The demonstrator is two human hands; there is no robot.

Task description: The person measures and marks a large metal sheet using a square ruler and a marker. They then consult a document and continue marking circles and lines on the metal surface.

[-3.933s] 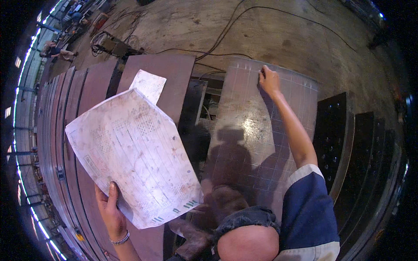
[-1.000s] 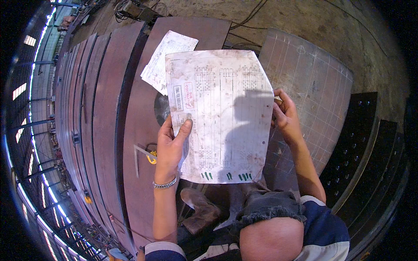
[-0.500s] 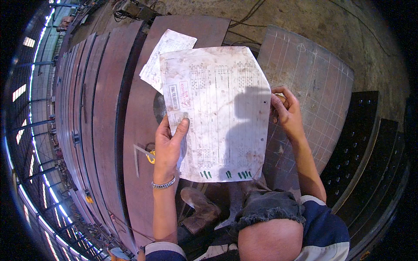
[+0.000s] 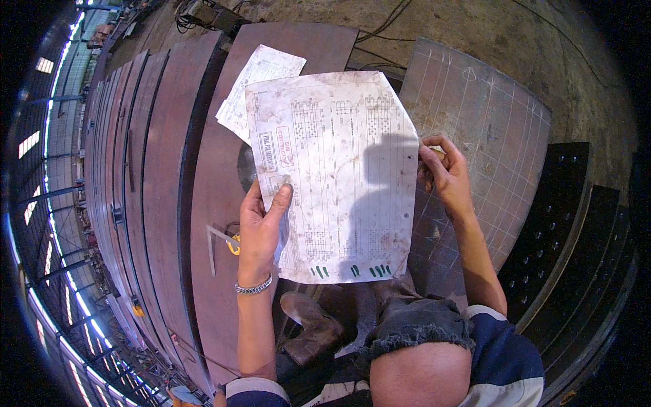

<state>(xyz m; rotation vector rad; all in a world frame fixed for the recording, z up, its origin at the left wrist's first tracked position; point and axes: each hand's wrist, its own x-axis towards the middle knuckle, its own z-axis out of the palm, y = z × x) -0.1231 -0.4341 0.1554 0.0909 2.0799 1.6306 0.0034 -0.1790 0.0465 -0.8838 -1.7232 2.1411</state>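
Left hand (image 4: 260,227): clamped on drawing sheet (image 4: 332,183), fingertips hidden behind it.
Right hand (image 4: 444,173): fingers curled by its right edge; cannot tell whether they grip.
Drawing sheet: above brown plate (image 4: 211,176), partly covering white papers (image 4: 264,81).

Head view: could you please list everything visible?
Drawing: 1, white, centre
Paper: at least 1, white, behind drawing
Marked plate: 1, grey-brown, right of drawing
Drilled plates: several, black, far right
Plain plates: several, reddish-brown, left
L-shaped piece: 1, grey, left
Small items: at least 2, yellow, left
Cables: several, black, top
Floor: 1, brown, top
Boot: at least 1, brown, bottom
Frayed cloth: 1, dark grey, bottom
Bracelet: 1, silver, lower left
Left hand: 1, bare, gripping drawing
Right hand: 1, bare, right of drawing
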